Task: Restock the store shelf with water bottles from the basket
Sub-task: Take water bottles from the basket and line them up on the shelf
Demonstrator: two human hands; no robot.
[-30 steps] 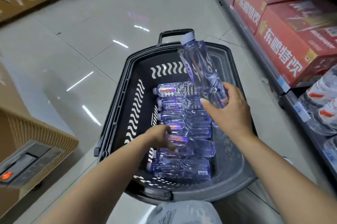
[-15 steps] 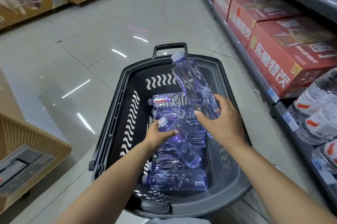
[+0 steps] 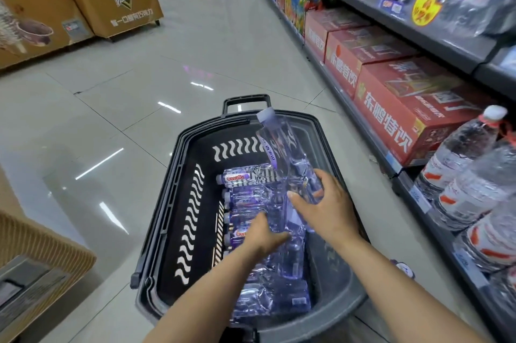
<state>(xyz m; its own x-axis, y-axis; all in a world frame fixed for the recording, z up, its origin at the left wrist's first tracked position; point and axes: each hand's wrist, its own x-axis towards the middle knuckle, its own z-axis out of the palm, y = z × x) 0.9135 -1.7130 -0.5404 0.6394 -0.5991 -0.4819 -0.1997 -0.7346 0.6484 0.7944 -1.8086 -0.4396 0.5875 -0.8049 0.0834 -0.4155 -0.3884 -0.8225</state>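
Over a black plastic basket [image 3: 178, 233] of clear purple-tinted water bottles [image 3: 251, 178], the left hand [image 3: 265, 233] grips one bottle's base [image 3: 282, 219], the right hand [image 3: 329, 208] clasps another [image 3: 282, 141] tilted far-left; both are best lifted clear before swinging right to the grey store shelf [image 3: 413, 192].

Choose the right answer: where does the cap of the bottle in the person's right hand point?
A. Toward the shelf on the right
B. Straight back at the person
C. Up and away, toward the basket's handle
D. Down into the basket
C: the right hand grips the bottle low down, its cap raised near the basket's handle.
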